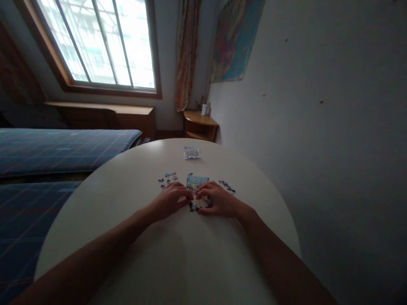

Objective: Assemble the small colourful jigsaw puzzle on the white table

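Note:
A partly assembled jigsaw puzzle (197, 180) with a colourful picture lies on the round white table, with a gap showing white in its lower part. At its left edge, my left hand (171, 199) has thumb and forefinger tips brought together; anything between them is too small to make out. My right hand (221, 200) rests over the puzzle's right side, its thumb and forefinger curved and apart around the gap, and covers part of the picture. Loose puzzle pieces (168, 175) lie scattered beyond my left hand. More loose pieces (227, 186) form a row beyond my right hand.
Toward the far edge of the white table (136, 178) lies a small printed packet (191, 153). A bed with a plaid blue cover (63, 148) stands to the left, and a white wall (318, 140) runs along the right. A wooden corner shelf (200, 118) stands behind the table.

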A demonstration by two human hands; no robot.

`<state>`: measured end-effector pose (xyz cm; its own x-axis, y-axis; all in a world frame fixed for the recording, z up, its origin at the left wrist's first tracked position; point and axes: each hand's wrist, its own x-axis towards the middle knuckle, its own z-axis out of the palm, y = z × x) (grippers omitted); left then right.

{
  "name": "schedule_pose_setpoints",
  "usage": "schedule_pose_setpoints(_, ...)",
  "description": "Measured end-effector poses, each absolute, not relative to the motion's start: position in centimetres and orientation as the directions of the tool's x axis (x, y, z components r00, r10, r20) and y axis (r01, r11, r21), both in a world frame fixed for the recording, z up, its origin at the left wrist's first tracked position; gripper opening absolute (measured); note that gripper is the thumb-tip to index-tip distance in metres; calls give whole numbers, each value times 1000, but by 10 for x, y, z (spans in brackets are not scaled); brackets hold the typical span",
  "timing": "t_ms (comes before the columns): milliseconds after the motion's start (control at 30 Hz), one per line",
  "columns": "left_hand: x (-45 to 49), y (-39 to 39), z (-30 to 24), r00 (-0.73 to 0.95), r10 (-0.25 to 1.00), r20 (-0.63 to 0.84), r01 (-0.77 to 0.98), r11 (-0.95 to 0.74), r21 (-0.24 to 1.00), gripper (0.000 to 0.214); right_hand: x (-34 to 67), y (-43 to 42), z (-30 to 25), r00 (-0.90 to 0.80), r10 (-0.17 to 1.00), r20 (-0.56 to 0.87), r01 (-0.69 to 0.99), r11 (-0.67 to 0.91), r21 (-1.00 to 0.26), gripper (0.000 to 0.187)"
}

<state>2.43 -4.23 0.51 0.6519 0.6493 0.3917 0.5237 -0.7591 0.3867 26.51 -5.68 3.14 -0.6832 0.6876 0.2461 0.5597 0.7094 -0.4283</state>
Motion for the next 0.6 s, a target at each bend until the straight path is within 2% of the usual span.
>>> schedule_pose_setpoints(167,17,-39,5,757,551,351,423,-823,380,12,266,-56,30,-683,689,242,561,708,-430,34)
schedule_pose_setpoints(600,14,-44,13,819,472,325,383,-873,303,12,263,-58,31,-671,705,230,574,690,-440,33)
